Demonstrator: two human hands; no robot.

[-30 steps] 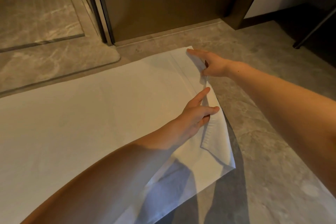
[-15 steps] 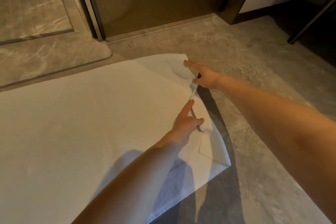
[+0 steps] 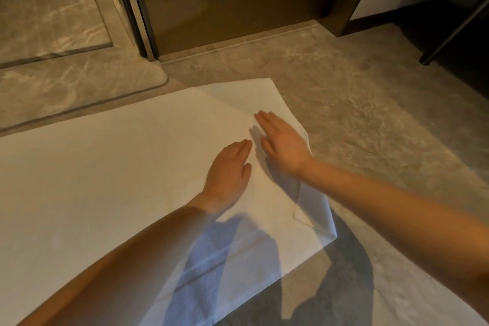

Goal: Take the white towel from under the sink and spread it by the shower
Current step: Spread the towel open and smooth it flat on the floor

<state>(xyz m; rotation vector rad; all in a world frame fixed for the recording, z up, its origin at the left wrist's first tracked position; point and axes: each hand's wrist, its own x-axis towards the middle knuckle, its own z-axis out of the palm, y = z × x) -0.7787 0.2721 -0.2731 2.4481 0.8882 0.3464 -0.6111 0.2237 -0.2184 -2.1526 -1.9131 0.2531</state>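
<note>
The white towel (image 3: 111,180) lies spread flat on the grey stone floor, filling the left and middle of the view. Its right edge is folded over in a narrow flap. My left hand (image 3: 229,172) rests palm down on the towel near that edge, fingers straight and holding nothing. My right hand (image 3: 281,140) lies flat just beyond it on the folded strip, fingers together and pointing up-left. The shower's raised stone threshold (image 3: 79,87) runs along the towel's far side at the upper left.
A dark metal door frame (image 3: 135,8) and brown glass panel (image 3: 225,0) stand behind the towel. A dark slanted leg (image 3: 455,26) meets the floor at the upper right. Bare stone floor (image 3: 370,119) stretches right of the towel.
Both hands let go of the towel's right edge, which they had pinched and lifted. The edge now lies down, and both palms rest flat on the cloth.
</note>
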